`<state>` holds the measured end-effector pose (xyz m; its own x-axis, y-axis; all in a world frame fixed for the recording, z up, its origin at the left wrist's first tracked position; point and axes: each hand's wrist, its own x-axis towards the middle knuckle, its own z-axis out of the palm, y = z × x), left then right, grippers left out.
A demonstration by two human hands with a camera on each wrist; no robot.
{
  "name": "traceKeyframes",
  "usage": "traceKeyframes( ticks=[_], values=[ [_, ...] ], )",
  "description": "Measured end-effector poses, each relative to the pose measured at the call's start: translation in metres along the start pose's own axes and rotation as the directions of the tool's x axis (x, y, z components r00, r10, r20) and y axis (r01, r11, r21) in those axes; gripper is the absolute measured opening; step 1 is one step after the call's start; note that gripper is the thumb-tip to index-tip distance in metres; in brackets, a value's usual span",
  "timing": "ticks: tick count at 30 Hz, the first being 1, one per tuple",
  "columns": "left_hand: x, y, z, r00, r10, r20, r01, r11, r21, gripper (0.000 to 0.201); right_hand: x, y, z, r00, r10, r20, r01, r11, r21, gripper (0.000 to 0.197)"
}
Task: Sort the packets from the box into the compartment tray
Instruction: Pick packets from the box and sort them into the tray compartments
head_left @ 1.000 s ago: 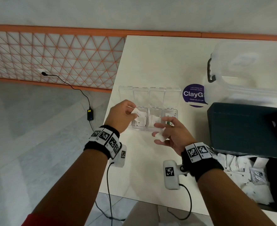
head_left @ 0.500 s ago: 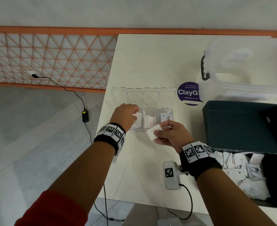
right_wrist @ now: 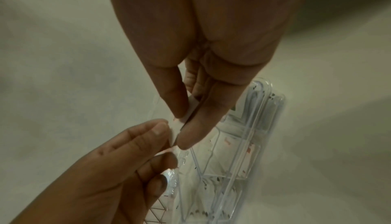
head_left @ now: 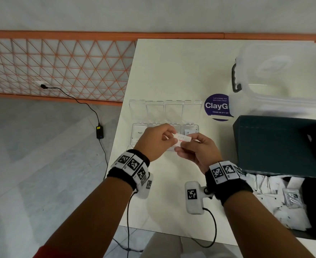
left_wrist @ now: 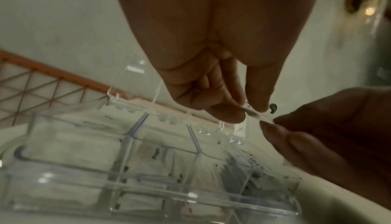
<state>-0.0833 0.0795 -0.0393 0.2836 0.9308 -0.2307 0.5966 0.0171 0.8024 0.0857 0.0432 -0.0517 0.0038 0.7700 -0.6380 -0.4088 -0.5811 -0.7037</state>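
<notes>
Both hands meet just above the clear compartment tray (head_left: pixel 137 127) and share one small white packet (head_left: pixel 182 139) with red print. My left hand (head_left: pixel 169 136) pinches its left end between thumb and forefinger, and my right hand (head_left: pixel 186 144) pinches the right end. The same packet (right_wrist: pixel 191 107) shows edge-on in the right wrist view between thumb and forefinger. In the left wrist view the tray (left_wrist: pixel 131 174) lies below my fingers, with white packets in its compartments. The dark box (head_left: pixel 283 146) at right holds a heap of white packets (head_left: pixel 276 200).
A clear plastic bin (head_left: pixel 283 79) with a black handle stands at the back right, behind a purple round sticker (head_left: pixel 216 107). The tray's lids (head_left: pixel 164 110) lie folded back. A power adapter (head_left: pixel 99 131) and cable lie on the floor left of the table.
My left hand left the tray's left compartment and came right to the packet held by my right hand. Now both hands pinch that packet above the tray.
</notes>
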Motion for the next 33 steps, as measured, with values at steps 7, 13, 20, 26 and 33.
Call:
traceKeyframes(
  ticks=[7, 13, 20, 26, 33],
  values=[
    [0.011, 0.001, -0.005, 1.000, -0.019, -0.025, 0.015, 0.985, -0.169, 0.024, -0.005, 0.007, -0.004, 0.996, 0.072, 0.058, -0.059, 0.978, -0.202, 0.015],
    [0.030, -0.007, -0.008, 0.996, -0.039, -0.078, 0.040, 0.999, 0.011, 0.018, -0.010, 0.009, -0.015, 0.998, 0.070, -0.002, -0.068, 0.973, -0.222, 0.015],
    [0.043, -0.006, 0.013, 0.999, 0.025, 0.039, -0.034, 0.965, 0.259, 0.008, -0.019, -0.009, -0.043, 0.997, 0.011, -0.073, -0.023, 0.984, -0.178, 0.014],
    [0.048, -0.011, 0.027, 0.987, 0.100, 0.124, -0.147, 0.874, 0.463, 0.013, -0.042, -0.023, -0.100, 0.992, -0.025, -0.126, -0.001, 0.979, -0.204, 0.015],
    [0.038, -0.004, 0.032, 0.977, 0.211, 0.028, -0.195, 0.833, 0.518, 0.011, -0.057, -0.044, -0.166, 0.985, 0.010, -0.174, -0.073, 0.930, -0.360, 0.009]
  ],
)
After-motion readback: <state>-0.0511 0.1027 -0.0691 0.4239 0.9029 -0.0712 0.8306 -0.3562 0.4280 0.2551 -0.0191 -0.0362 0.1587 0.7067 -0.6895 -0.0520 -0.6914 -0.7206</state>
